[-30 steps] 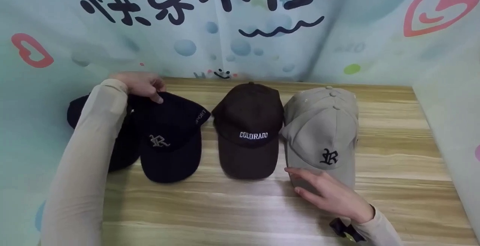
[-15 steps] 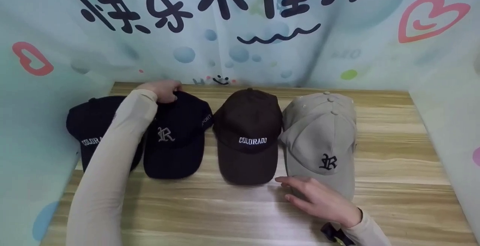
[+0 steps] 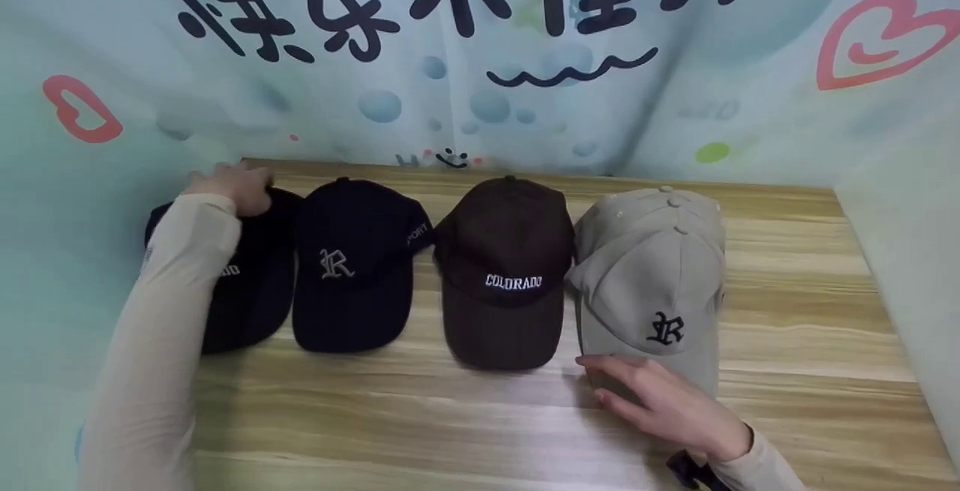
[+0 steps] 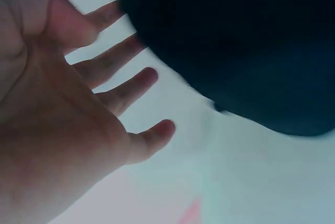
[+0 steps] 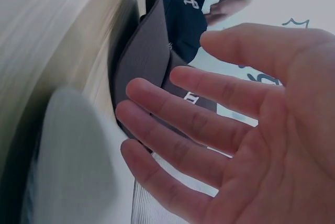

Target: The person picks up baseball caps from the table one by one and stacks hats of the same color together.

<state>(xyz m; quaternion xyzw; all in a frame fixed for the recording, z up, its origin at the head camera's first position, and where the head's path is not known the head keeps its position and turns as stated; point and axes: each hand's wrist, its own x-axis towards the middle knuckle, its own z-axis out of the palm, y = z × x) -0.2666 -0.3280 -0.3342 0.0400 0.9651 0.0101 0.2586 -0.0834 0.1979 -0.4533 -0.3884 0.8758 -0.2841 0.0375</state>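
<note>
At the far left, my left hand [image 3: 232, 187] is at the crown of a dark baseball cap [image 3: 259, 311] with white lettering; my sleeve covers part of that cap. In the left wrist view its fingers are spread and loosely bent beside a dark cap [image 4: 235, 51]; whether the fingertips touch is unclear. To the right lies a navy cap [image 3: 352, 311] with an "R" emblem, then a dark brown "COLORADO" cap [image 3: 502, 326]. Stacked grey caps [image 3: 652, 273] end the row. Over the brim of the front grey one, my right hand [image 3: 667, 405] holds nothing, fingers extended.
The caps lie in a row on a wood-grain table [image 3: 450, 431]. A printed fabric backdrop [image 3: 315, 116] rises behind the table, with panels at both sides. A black strap [image 3: 694, 472] is at my right wrist.
My left hand has left the crown of the navy "R" cap and moved left to the dark cap. The "R" cap now lies straighter. My right hand stays near the grey brim.
</note>
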